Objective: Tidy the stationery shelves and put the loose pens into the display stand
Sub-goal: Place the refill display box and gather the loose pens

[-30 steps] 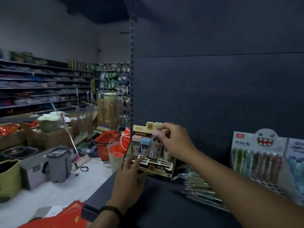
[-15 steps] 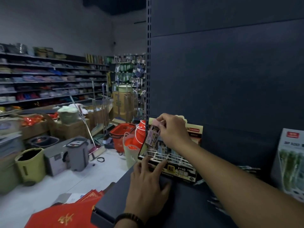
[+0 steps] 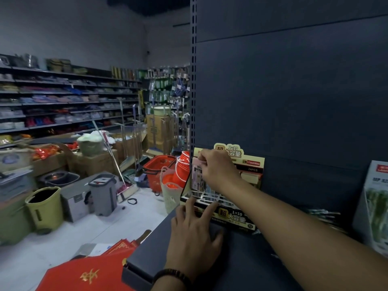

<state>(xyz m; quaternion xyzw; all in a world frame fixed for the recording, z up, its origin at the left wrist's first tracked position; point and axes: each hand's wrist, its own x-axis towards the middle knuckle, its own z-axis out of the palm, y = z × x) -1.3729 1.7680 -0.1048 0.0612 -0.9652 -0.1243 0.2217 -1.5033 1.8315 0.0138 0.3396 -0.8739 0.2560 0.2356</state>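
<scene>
Right hand (image 3: 218, 171) pinches a small pink-topped pack (image 3: 197, 175) upright over the white grid slots of the cream display stand (image 3: 236, 214). Left hand (image 3: 193, 232), fingers straight and spread, presses the stand's front edge.

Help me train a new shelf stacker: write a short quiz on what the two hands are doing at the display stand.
1. True or false: the left hand rests with straight fingers against the front of the display stand.
2. What does the right hand pinch? A: a small packet. B: a stapler. C: a roll of tape.
3. Fill in: the display stand sits on the dark ___.
Key: 1 true; 2 A; 3 shelf.
</scene>
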